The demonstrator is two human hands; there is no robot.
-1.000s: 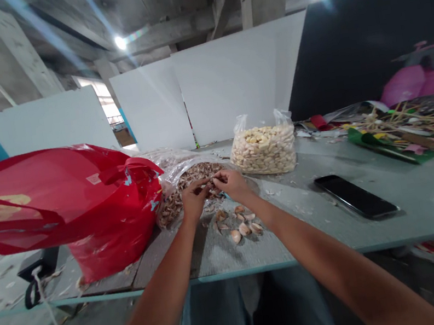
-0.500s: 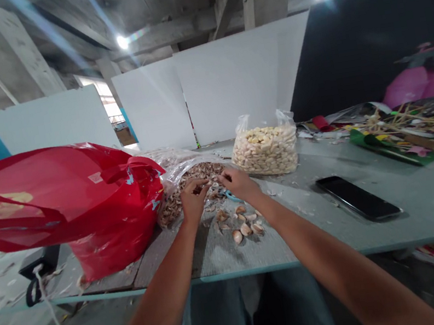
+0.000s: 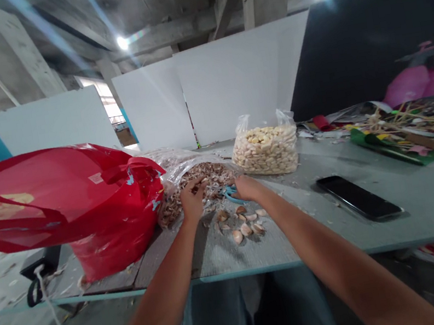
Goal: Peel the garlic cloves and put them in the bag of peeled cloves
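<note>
My left hand [image 3: 192, 199] rests with curled fingers on the heap of brown garlic skins in a clear plastic bag [image 3: 199, 179]; what it pinches is too small to make out. My right hand [image 3: 247, 187] lies lower on the table, fingers closed by a blue-handled tool [image 3: 228, 194], probably scissors. Several unpeeled garlic cloves [image 3: 244, 223] lie on the grey table [image 3: 335, 220] just in front of both hands. Behind them stands a clear bag full of peeled white cloves [image 3: 267, 149].
A large red plastic bag [image 3: 69, 201] fills the table's left end. A black phone [image 3: 358, 197] lies to the right. Craft sticks and coloured paper [image 3: 407, 130] clutter the far right. White boards stand behind. A black cable [image 3: 38, 286] hangs off the left edge.
My hands have come apart. The right hand has dropped from the skin bag down to the blue-handled tool on the table; the left has stayed on the skins.
</note>
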